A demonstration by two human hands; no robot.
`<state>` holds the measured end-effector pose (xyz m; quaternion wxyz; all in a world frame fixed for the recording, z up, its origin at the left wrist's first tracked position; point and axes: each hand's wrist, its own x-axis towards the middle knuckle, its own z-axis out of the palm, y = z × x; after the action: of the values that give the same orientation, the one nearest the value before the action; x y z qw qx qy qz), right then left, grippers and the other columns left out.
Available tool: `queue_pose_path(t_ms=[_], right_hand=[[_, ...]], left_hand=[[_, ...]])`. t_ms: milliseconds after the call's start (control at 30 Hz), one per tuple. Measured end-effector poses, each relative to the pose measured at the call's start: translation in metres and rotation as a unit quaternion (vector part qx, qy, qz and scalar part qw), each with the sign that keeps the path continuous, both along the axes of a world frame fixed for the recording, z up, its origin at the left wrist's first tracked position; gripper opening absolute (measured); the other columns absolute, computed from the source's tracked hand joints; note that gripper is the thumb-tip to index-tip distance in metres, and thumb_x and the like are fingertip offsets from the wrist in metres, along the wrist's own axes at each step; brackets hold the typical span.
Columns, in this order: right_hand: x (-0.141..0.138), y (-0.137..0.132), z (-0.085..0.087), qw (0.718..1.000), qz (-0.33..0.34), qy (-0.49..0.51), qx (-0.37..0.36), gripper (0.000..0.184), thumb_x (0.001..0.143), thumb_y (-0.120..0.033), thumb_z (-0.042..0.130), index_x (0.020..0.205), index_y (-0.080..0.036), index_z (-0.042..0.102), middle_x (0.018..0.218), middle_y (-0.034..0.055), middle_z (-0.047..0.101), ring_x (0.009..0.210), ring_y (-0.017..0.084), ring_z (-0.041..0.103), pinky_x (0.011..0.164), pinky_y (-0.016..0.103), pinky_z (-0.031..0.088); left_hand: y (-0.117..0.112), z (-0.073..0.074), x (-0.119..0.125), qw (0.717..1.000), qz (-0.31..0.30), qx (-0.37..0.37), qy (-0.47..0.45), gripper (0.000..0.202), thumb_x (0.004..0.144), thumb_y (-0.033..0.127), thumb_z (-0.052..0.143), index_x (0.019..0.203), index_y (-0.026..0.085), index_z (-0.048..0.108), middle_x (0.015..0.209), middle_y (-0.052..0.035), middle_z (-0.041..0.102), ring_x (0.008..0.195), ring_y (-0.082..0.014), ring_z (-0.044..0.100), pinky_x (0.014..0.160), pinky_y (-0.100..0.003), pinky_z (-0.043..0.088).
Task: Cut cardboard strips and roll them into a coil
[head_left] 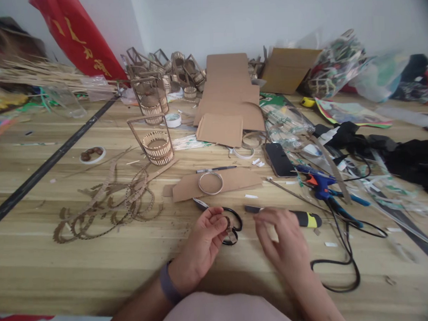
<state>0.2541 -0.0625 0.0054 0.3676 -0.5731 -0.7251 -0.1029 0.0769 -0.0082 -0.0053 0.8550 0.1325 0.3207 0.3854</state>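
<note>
My left hand, with a band at its wrist, pinches a small curled brown strip between thumb and fingers. Black-handled scissors lie on the table just behind that hand, partly hidden. My right hand is closed in a pinch, thumb against fingertips; whatever it may hold is too small to make out. Under and behind it lies a tool with a black and yellow handle. Ahead of both hands, a thin ring rests on a flat cardboard piece, with a pen beyond it.
Brown scalloped strips lie tangled at left, near a small slatted basket with a tall handle. More baskets stand at the back. At right are a blue glue gun, its looping cord and a phone.
</note>
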Motion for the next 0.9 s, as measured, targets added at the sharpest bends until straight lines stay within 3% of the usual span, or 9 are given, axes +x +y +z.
queue_pose_path(t_ms=[67,133,400,633,900], right_hand=[[-0.013,-0.005,0.001,0.995,0.093,0.032,0.028,0.025,0.086,-0.012,0.063,0.107,-0.025,0.056,0.091,0.004,0.071,0.083,0.02,0.068,0.072,0.035,0.053],[-0.022,-0.007,-0.002,0.987,0.146,0.045,0.046,0.034,0.084,-0.011,0.068,0.112,-0.024,0.055,0.095,0.0052,0.073,0.085,0.019,0.069,0.073,0.034,0.056],[-0.033,-0.01,-0.02,0.977,0.196,0.084,-0.005,0.041,0.087,0.0,0.053,0.119,-0.026,0.053,0.1,0.0059,0.077,0.088,0.018,0.073,0.075,0.034,0.06],[-0.034,-0.019,-0.018,0.976,0.201,0.081,-0.027,0.032,0.088,0.001,0.049,0.106,-0.025,0.056,0.099,0.0053,0.077,0.089,0.017,0.072,0.075,0.033,0.061],[-0.033,-0.008,0.001,0.982,0.138,0.128,-0.017,0.027,0.087,0.0,0.053,0.084,-0.026,0.056,0.085,0.0021,0.076,0.075,0.017,0.072,0.062,0.029,0.059]], left_hand=[[0.0,0.0,-0.001,1.0,0.002,-0.008,-0.001,0.055,0.052,0.025,0.096,0.093,0.017,0.06,0.074,0.0049,0.062,0.068,-0.0068,0.059,0.066,-0.018,0.047],[0.0,0.001,-0.001,1.0,0.001,-0.009,-0.003,0.056,0.052,0.026,0.097,0.093,0.017,0.06,0.074,0.0049,0.062,0.067,-0.0066,0.058,0.064,-0.017,0.046],[0.001,0.005,-0.001,1.0,-0.008,0.007,-0.004,0.053,0.054,0.028,0.095,0.092,0.016,0.06,0.074,0.0041,0.062,0.066,-0.0069,0.057,0.064,-0.018,0.045],[0.001,0.002,0.0,0.999,0.029,0.028,0.036,0.05,0.051,0.026,0.096,0.087,0.016,0.062,0.076,0.0028,0.063,0.068,-0.0078,0.058,0.066,-0.019,0.043],[0.0,0.005,0.0,0.998,0.022,0.053,0.041,0.049,0.05,0.028,0.096,0.083,0.017,0.062,0.077,0.0023,0.064,0.072,-0.0092,0.059,0.071,-0.021,0.044]])
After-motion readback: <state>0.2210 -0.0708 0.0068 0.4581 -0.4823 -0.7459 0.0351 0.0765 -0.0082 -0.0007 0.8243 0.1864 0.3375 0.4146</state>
